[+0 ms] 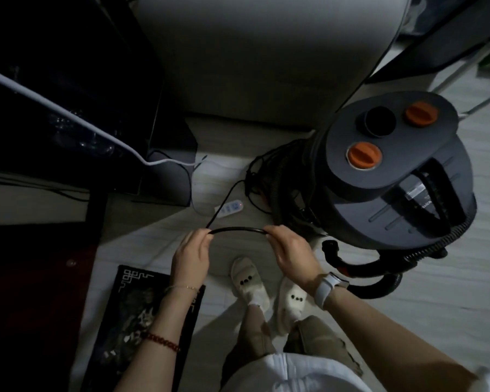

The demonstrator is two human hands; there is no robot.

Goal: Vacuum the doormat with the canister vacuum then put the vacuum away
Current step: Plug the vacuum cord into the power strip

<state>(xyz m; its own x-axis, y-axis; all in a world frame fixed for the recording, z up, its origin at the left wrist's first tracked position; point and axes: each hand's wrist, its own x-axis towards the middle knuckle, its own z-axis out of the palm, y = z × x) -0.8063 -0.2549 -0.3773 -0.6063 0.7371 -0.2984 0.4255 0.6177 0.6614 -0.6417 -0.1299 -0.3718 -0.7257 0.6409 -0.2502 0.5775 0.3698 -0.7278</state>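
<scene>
The dark grey canister vacuum [393, 176] with two orange caps stands on the floor at the right. Its ribbed hose [379, 281] curls along the floor by my feet, and more hose and cable lie bunched to the vacuum's left. A black power cord [238, 230] stretches between my hands. My left hand [191, 256] pinches one end of that stretch, and my right hand [289, 250] grips the other. From my left hand the cord runs up to a white power strip [229, 207]. The dark patterned doormat [142, 315] lies at the lower left, under my left forearm.
A large grey cushioned furniture piece [266, 52] fills the top middle. Dark furniture [54, 94] with a white cable stands at the left. A dark red surface [34, 306] lies at the far left. My two feet in light slippers stand on the pale floor.
</scene>
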